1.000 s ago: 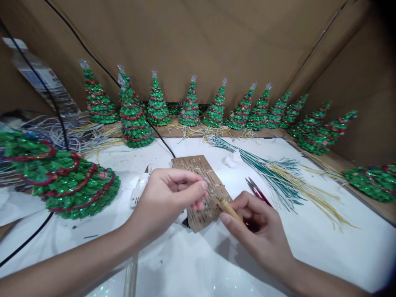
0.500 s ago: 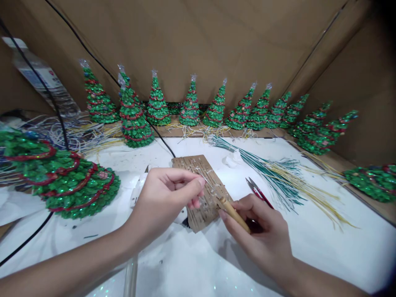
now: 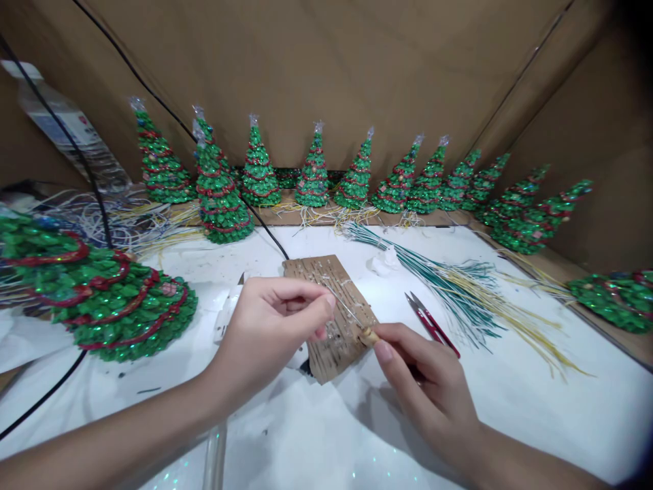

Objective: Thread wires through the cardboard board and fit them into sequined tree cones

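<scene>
Tool (image 3: 371, 335) gripped in right hand (image 3: 433, 378) at cardboard (image 3: 331, 348) edge, snips (image 3: 432, 325) beside; left hand (image 3: 278, 327) pinched closed, contents unclear.

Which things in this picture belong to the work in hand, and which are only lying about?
Apparently in use:
tan handle, in the right hand
thin shiny strand, at the left hand
cardboard piece, beneath

Apparently just nearby:
red-handled snips
green-and-yellow wire bundle
bottle
decorated trees

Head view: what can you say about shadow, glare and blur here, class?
In the head view, the right hand casts a soft shadow on the white surface; head view, the left foreground tree glints; head view, the bottle label is too blurred to read.
</scene>
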A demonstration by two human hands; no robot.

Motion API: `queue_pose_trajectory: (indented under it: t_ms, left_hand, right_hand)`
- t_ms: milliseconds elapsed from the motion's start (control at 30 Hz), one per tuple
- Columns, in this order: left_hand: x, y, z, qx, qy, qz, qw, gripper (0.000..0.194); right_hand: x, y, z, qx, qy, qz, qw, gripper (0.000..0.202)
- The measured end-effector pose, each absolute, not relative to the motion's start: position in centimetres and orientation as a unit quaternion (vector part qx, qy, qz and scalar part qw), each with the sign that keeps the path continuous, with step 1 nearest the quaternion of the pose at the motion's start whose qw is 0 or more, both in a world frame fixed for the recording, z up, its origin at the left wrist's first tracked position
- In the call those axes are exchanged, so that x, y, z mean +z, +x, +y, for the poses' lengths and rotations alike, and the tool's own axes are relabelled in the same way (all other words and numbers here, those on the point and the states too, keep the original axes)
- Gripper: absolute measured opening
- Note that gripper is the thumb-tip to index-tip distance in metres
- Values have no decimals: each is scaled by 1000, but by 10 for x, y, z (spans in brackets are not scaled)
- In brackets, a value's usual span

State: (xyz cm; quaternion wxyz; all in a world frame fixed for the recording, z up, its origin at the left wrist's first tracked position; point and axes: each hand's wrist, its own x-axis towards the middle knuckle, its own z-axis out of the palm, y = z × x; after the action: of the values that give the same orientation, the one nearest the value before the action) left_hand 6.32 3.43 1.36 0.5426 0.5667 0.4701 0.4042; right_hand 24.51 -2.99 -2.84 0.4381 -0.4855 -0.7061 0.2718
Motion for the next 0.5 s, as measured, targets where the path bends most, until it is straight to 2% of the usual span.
queue_pose_trajectory:
  t_ms: [267, 500]
  left_hand:
    - [10, 65, 33, 437, 547, 467, 540, 5]
    - [7, 65, 34, 425, 590, 444, 524, 21]
  right_hand:
    - [-31, 245, -31, 240, -481, -709, 456, 7]
    - [-31, 247, -32, 145, -467, -742, 459, 13]
